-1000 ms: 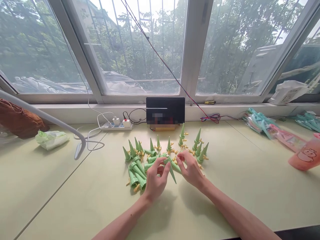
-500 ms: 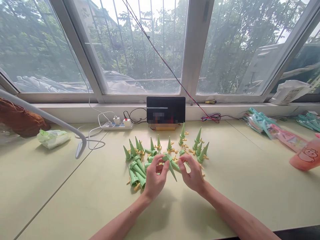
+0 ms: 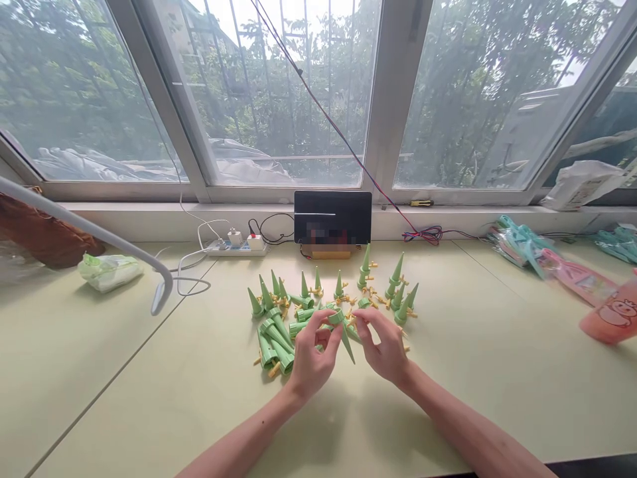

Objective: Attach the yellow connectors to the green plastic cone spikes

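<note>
My left hand (image 3: 314, 352) is closed, pinching a green plant watering spike (image 3: 347, 344) by its wide collar. The spike's point slants down to the right, towards me. Just right of it, my right hand (image 3: 385, 348) has thumb and fingertips pinched together close to the collar. Whatever lies between those fingertips is too small to make out. Beside my left hand lies a pile of green spikes (image 3: 279, 335), some with yellow valves (image 3: 274, 369). Behind both hands, several spikes (image 3: 397, 269) stand upright on their collars among loose yellow valves (image 3: 382, 300).
A dark-screened tablet (image 3: 332, 218) stands at the back by the window. Left of it are a power strip (image 3: 239, 248) and white cables. A grey lamp arm (image 3: 99, 229) reaches in from the left, near a tissue pack (image 3: 110, 272). A pink cup (image 3: 612, 312) is at the right.
The spike in my left hand has turned so that its open collar shows more. Both hands stay close together, with my right fingertips slightly nearer the collar. The view has shifted a little.
</note>
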A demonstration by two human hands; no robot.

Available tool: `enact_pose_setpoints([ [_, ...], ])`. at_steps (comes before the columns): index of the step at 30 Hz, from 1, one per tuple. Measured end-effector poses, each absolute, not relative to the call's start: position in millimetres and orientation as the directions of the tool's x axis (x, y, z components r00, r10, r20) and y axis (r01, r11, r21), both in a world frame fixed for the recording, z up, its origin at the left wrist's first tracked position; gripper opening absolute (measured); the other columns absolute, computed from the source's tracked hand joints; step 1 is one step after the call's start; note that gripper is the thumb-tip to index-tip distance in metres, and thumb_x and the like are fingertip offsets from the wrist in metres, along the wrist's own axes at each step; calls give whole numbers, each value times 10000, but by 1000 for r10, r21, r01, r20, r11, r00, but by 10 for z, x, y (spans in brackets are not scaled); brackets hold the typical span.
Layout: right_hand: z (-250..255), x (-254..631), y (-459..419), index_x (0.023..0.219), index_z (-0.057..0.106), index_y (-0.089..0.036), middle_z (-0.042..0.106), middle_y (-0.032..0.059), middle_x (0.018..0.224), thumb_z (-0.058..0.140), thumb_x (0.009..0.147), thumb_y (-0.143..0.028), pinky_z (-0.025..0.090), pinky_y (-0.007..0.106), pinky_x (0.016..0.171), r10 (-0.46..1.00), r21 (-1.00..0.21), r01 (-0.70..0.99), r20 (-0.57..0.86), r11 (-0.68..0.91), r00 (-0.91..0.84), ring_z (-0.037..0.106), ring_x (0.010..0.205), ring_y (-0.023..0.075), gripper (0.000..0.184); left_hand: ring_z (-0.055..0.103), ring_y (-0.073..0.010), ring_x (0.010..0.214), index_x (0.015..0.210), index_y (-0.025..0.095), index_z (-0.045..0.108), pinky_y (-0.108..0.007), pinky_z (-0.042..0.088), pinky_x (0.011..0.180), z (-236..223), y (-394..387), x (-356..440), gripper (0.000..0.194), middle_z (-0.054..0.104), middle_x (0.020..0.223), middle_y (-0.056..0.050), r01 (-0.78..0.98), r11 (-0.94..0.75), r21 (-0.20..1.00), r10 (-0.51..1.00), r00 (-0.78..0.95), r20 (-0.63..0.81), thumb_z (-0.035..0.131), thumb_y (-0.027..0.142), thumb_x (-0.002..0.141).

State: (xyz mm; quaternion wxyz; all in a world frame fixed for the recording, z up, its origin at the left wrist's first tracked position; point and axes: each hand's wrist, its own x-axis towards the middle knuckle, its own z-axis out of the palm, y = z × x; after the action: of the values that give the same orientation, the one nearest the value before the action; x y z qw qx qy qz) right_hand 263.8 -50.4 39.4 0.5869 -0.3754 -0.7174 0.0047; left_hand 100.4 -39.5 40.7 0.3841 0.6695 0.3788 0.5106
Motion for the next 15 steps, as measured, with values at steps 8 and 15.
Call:
enact_pose_setpoints([
  [8,383,2631,-503,1051,604,-213,646,35,793,488,978,-97,524,294,607,561,-466,516,827,718,-34,631,678,172,180,465,-49,436,1115,232,531,-176,397,400,389,-392,1008,233,573,785,34,99,-378,921,921,148,362,593,378,945],
  [15,418,2627,-505,1028,602,-214,634,33,773,489,975,-100,514,290,590,550,-456,519,835,723,-33,616,664,170,168,476,-56,438,1131,235,524,-184,407,413,391,-388,999,233,596,791,25,81,-370,925,922,157,355,586,368,950],
])
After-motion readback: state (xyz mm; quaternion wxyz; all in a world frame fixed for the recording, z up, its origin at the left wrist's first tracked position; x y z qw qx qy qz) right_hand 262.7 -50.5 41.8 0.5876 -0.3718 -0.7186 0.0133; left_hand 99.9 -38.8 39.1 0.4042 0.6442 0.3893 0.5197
